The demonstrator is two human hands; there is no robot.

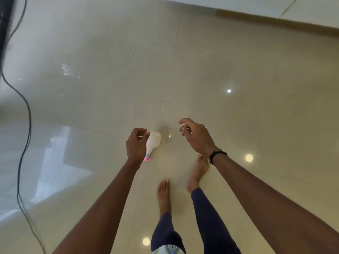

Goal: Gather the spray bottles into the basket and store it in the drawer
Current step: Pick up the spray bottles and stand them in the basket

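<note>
Step in hand, by my reading: gathering, at the pick-up of one spray bottle [153, 142], no storing yet. The bottle is white with a pink and blue nozzle end, just below the centre of the frame, lying or tilted with the nozzle toward the lower edge; motion blur leaves it unclear whether it rests on the floor [238, 61] or is already lifted. Left hand [136, 144] is at the bottle's left side, fingers curled, thumb and fingertips near the bottle's broad end; contact looks likely, but a firm hold cannot be confirmed. Right hand [195, 137], right of centre, is apart from the bottle, its fingers loosely spread and bent, holding nothing. A dark band [218, 154] sits on that wrist. Bare feet [163, 195] stand on glossy tile in the lower centre. A black cable [25, 125] runs down the left edge. Containers: neither basket nor drawer is in view, so their contents cannot be told. Next move likely calls for securing the bottle round its body, then locating the basket out of frame. Other bottles: none visible.
</note>
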